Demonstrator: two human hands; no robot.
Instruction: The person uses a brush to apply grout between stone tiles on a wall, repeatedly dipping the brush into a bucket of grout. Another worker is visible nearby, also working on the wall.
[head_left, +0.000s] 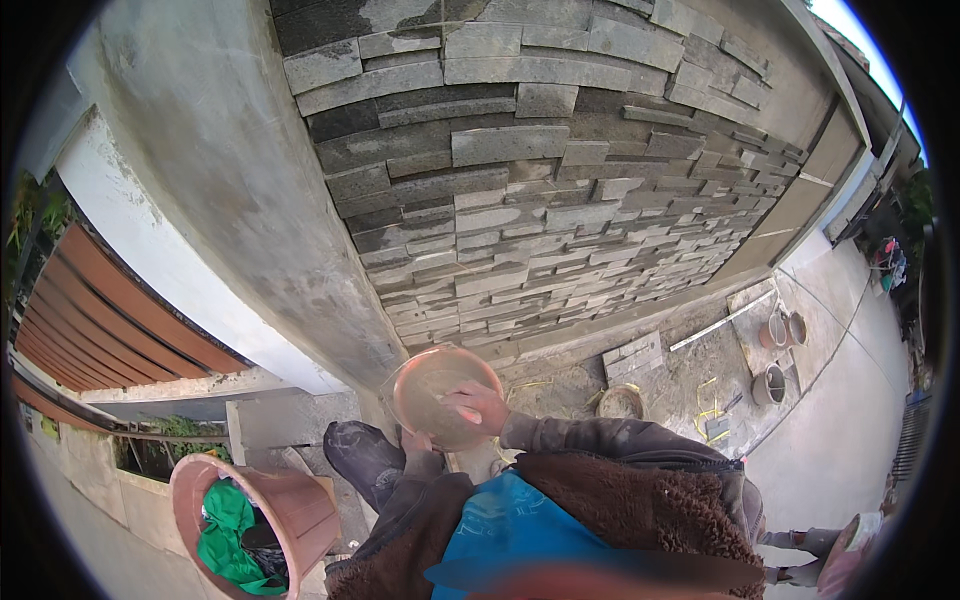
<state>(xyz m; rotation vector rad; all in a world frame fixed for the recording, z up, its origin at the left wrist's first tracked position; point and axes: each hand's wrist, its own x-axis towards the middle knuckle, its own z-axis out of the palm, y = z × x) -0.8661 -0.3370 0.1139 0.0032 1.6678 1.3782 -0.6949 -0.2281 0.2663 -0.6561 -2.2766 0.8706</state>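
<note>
An orange bucket point(447, 362) of murky greyish-brown liquid or slurry stands at the foot of the stone-clad wall, right in front of me. My left hand point(418, 440) grips its near left rim. Over the bucket's right side, my right hand point(478, 408) reaches in with its fingers curled. A small pale pinkish patch shows at those fingers; whether it is a held thing or the fingertips, I cannot make out. Both dark sleeves are smeared with pale dirt.
Rough grey stone strips cover the wall point(560, 145). At lower left, a large pinkish tub point(320, 515) holds green cloth point(228, 535). On the right are several small buckets point(768, 385), stone slabs point(634, 358) and a long pale strip point(722, 320). Another person's legs point(800, 555) show at lower right.
</note>
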